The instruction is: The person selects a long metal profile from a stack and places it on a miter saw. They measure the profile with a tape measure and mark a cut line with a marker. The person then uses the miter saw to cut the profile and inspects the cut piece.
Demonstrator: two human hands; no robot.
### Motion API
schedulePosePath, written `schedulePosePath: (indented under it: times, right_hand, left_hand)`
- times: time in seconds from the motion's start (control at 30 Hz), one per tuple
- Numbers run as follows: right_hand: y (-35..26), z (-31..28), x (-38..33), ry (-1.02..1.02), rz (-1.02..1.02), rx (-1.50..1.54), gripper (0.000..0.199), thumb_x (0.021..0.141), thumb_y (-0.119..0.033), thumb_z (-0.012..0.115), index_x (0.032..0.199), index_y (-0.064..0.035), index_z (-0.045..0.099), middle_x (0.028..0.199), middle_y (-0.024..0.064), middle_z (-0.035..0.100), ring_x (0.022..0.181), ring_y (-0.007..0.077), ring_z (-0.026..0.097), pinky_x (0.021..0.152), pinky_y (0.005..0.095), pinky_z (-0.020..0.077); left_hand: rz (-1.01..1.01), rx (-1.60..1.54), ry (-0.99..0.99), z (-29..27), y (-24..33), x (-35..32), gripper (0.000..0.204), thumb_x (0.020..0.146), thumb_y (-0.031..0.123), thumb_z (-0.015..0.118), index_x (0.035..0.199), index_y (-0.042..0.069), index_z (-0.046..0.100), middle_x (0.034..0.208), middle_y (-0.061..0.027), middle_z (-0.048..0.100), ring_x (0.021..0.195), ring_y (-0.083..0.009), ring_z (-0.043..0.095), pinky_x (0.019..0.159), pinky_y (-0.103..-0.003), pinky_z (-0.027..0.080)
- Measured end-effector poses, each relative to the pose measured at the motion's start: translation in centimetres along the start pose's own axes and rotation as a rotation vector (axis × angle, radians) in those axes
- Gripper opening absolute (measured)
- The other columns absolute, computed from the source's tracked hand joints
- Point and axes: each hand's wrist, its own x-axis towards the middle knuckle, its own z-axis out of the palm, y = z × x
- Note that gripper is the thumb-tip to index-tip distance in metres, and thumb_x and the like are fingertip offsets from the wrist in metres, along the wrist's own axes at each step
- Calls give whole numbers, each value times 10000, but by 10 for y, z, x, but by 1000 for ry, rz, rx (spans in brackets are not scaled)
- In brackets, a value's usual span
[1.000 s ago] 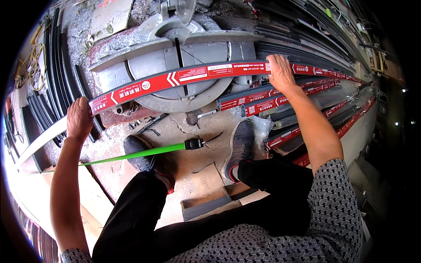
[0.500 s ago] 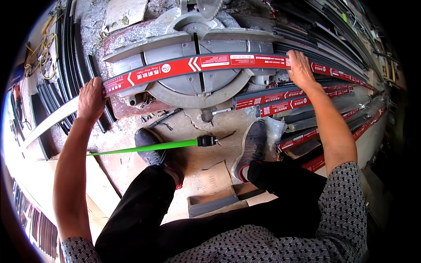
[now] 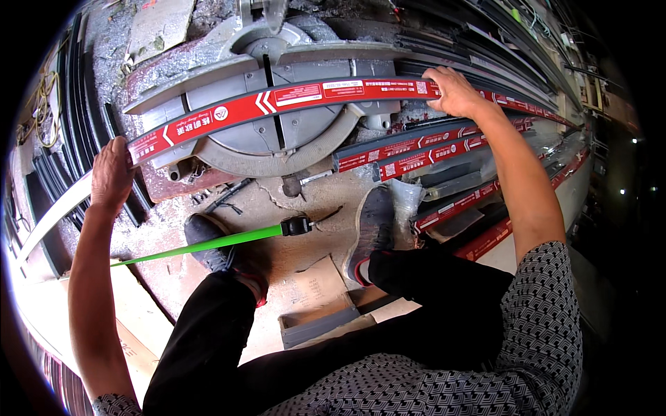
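A long profile strip (image 3: 305, 95) with red printed film on its face lies across the front of a grey miter saw (image 3: 232, 149), passing over the slot in its table. My left hand (image 3: 112, 173) is closed round the strip at the left, where a bare, shiny white stretch runs on beyond it. Toward the right, my right hand (image 3: 454, 91) grips the same strip, fingers at the upper edge and thumb at the lower. The undersides of both grips are hidden. Below the saw, a black tape measure (image 3: 296, 225) has its green blade (image 3: 201, 245) drawn out to the left.
More red-filmed profiles (image 3: 423, 149) lie at the right beside crumpled clear plastic (image 3: 406, 197). Dark profiles (image 3: 83, 90) are stacked at the left. Between my shoes (image 3: 374, 225) are cardboard (image 3: 312, 284) and an open box (image 3: 316, 326). The saw blade (image 3: 274, 14) shows at the top edge.
The whole view has shifted, so the scene sits further left. My right hand has slid slightly right along the strip, uncovering more print. The strip keeps its place against the saw.
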Motion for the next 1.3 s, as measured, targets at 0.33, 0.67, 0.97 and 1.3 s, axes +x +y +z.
schedulePosePath:
  times: [0.33, 0.67, 0.97, 1.3]
  right_hand:
    - [23, 5, -6, 93, -43, 68, 653, 848, -223, 812, 1436, -105, 553, 1434, 145, 578, 1362, 354, 513, 1141, 444, 424]
    - [42, 13, 5, 131, 3, 44, 675, 853, -244, 805, 1461, -113, 544, 1493, 156, 549, 1403, 357, 484, 1166, 434, 405]
    - [38, 9, 6, 198, -34, 59, 636, 844, -179, 798, 1421, -53, 563, 1435, 185, 586, 1330, 379, 548, 1123, 436, 436]
    - [26, -2, 9, 150, -14, 90, 609, 850, -155, 794, 1406, -44, 573, 1401, 192, 607, 1313, 385, 557, 1099, 430, 452]
  left_hand:
    - [-25, -6, -13, 9, -12, 9, 213, 873, 5, 635, 1029, 29, 491, 963, -192, 589, 992, -417, 598, 875, -518, 462]
    - [29, -26, 45, 7, -8, 24, 256, 829, 2, 659, 1002, 39, 474, 973, -199, 601, 988, -436, 593, 867, -532, 450]
    - [24, -11, 55, -1, -1, 33, 345, 808, -9, 675, 1087, 43, 480, 990, -201, 623, 1024, -427, 600, 913, -527, 455]
    - [3, 40, -4, 2, -9, 35, 388, 815, 18, 717, 1130, 40, 491, 1054, -200, 624, 1065, -422, 603, 924, -511, 469]
